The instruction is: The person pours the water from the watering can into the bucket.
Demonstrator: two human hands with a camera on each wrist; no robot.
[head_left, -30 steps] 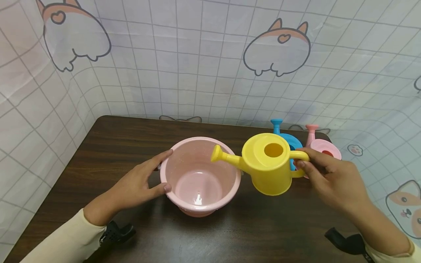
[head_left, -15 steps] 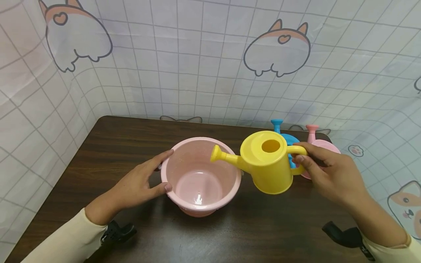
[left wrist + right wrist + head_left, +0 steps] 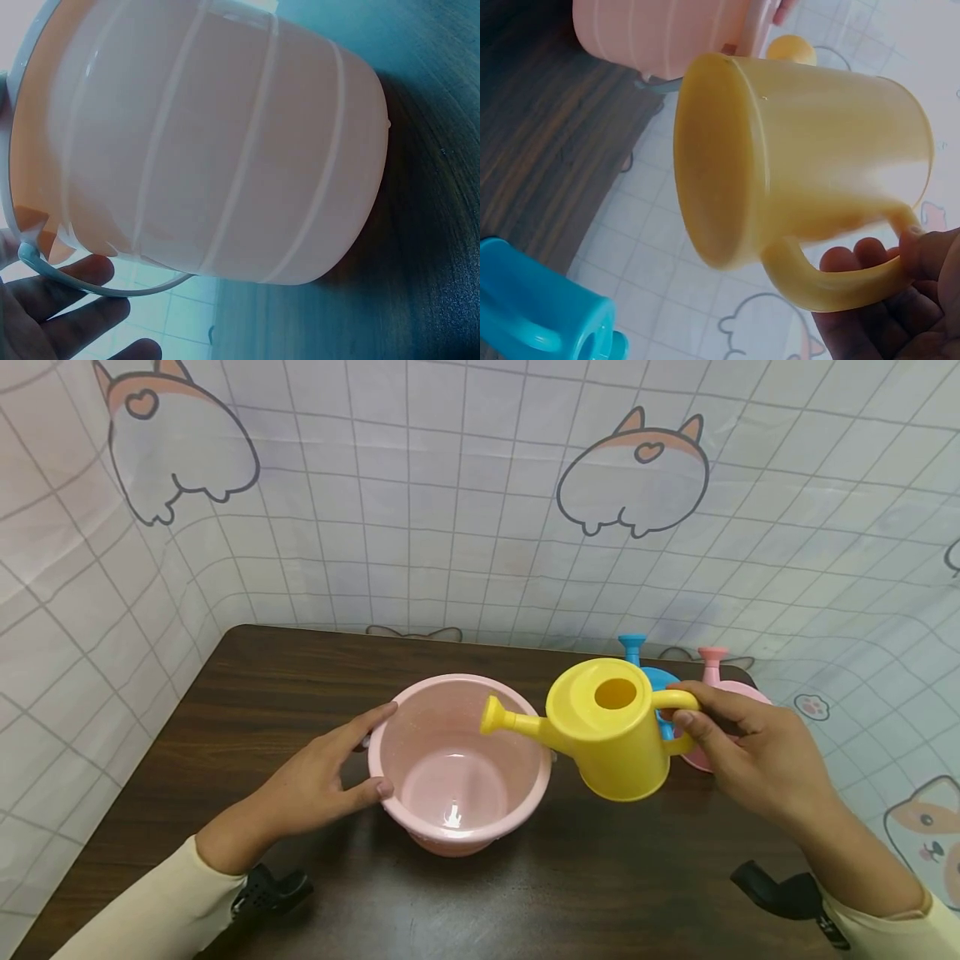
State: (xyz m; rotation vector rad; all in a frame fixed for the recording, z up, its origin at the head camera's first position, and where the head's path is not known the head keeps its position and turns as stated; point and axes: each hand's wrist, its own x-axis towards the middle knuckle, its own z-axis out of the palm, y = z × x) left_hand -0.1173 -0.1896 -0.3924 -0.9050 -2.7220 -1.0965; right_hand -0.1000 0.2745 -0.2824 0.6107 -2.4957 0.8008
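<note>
In the head view, a pink bucket (image 3: 450,718) stands upright on the dark table. My left hand (image 3: 318,781) touches the left of its rim, thumb and index finger spread with little bend. The left wrist view shows the bucket's ribbed side and, beside its thin carrying handle (image 3: 150,289), loosely extended fingers (image 3: 86,326). My right hand (image 3: 765,756) grips a yellow watering can (image 3: 622,756) by its handle, thumb and fingers curled round it, clear in the right wrist view. The can is held off the table, its spout over the bucket's right rim. No water stream shows.
Behind the yellow can stand a blue watering can (image 3: 632,645) and a pink watering can (image 3: 712,664), both partly hidden. The dark wooden table (image 3: 247,693) meets a wall covering with a grid and cartoon dogs at its far side.
The yellow watering can has shifted slightly left, with its body tilting a little more toward the spout. The left hand and the bucket stay in place.
</note>
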